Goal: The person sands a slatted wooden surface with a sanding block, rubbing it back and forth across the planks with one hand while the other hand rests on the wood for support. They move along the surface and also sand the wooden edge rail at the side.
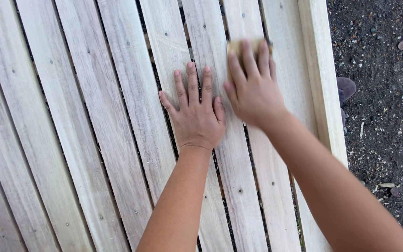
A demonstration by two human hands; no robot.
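A slatted panel of pale wooden boards [94,121] fills most of the head view, its slats running away from me with dark gaps between them. My left hand [196,109] lies flat on one slat, palm down, fingers spread, holding nothing. Just to its right, my right hand [253,86] presses a small tan sanding pad [235,46] against the neighbouring slat; only the pad's far edge shows beyond my fingertips. The right hand is slightly blurred.
A thicker wooden rail [323,79] frames the panel on the right. Beyond it lies dark gravelly ground [383,93] with small stones, dry leaves and a grey object [346,87] beside the rail. Small nail heads dot the slats.
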